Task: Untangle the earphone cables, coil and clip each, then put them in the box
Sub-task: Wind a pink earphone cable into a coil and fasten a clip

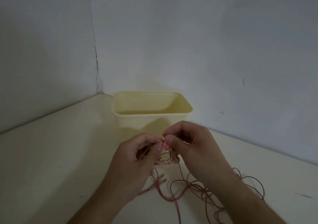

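— Where is the coil right now?

— Held up between both hands, just in front of the cream plastic box (130,120). The left hand (136,158) has its fingers curled round one side of the coiled pink earphone cable (165,160), thumb pressed over the loops. The right hand (187,142) pinches a small pink clip (165,145) at the top of the coil, thumb and forefinger closed on it.

— Is the clip already fastened round the loops?

— I cannot tell. It sits right at the top of the bundle, touching the strands, but the fingertips cover most of it and the light is dim.

— And the earbuds?

— One rounded piece, probably an earbud (177,160), hangs at the right edge of the coil, just under the right thumb.

— What about the rest of the cables?

— A loose tangle of pink cable (194,187) lies on the pale tabletop (51,172) below and to the right of the hands, looping under the right forearm and running off the bottom edge. A few strands trail down from the coil to the left part of that tangle.

— And the box?

— Upright, open on top, standing near the corner where two whitish walls (189,43) meet. What shows of its inside holds no cable.
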